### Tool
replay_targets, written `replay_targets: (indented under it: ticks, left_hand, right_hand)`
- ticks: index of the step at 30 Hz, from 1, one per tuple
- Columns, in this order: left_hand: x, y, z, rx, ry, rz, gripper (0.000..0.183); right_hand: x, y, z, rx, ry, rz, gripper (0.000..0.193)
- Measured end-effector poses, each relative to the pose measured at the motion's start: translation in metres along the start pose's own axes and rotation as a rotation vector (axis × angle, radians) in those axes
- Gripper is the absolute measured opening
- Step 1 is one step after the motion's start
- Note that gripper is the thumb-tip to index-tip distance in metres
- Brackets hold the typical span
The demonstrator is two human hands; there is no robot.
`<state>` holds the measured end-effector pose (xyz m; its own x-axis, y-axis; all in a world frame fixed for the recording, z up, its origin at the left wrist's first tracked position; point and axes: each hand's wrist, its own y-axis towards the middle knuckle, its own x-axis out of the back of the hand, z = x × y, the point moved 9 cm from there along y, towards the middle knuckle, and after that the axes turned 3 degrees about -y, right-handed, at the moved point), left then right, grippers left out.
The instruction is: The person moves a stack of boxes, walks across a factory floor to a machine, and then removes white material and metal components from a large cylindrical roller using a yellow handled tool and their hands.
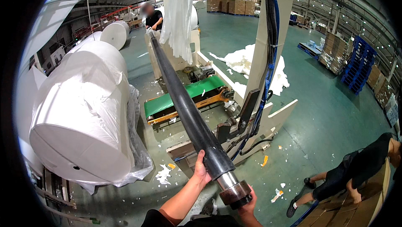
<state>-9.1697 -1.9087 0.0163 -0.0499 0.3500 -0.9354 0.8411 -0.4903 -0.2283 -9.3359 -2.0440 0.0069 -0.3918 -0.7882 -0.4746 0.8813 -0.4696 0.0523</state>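
Note:
A long black shaft (184, 99) slants from the far left of centre down toward me. Its near end has a bright metal journal and a brownish steel collar (234, 193). My left hand (202, 171) grips the shaft's left side just above the journal, thumb on top, its other fingers mostly hidden below. My right hand (249, 204) is closed round the collared end from the right and underneath, partly hidden by it. At the far end, a person in black (155, 19) has their hands at the shaft. Under the shaft is a machine frame with a green belt (186, 95).
Large white paper rolls (79, 130) stand at left, partly wrapped in plastic. A beige upright (274, 21) carries blue hoses and cables. Crumpled white sheeting (247, 63) and scraps lie on the floor. Another person (356, 168) bends over cardboard at right, near blue pallets (359, 64).

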Motion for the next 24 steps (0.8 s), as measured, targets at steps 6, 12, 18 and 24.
replay_targets:
  ticks: [6,12,18,24]
  left_hand:
    - [-0.004,-0.002,0.000,-0.002,-0.002,0.009,0.074]
    - [0.000,-0.002,-0.002,0.004,-0.007,0.010,0.074]
    - [0.001,-0.001,-0.001,-0.002,0.005,0.005,0.075]
    - [0.002,-0.003,-0.003,-0.047,0.068,-0.054,0.078]
  right_hand:
    - [0.007,0.001,-0.005,0.009,-0.035,-0.026,0.050]
    - [-0.005,-0.001,0.007,0.109,-0.066,0.071,0.050]
    - [0.007,0.000,-0.014,-0.042,0.106,0.003,0.059]
    - [0.010,0.000,-0.009,-0.093,-0.280,-0.005,0.064]
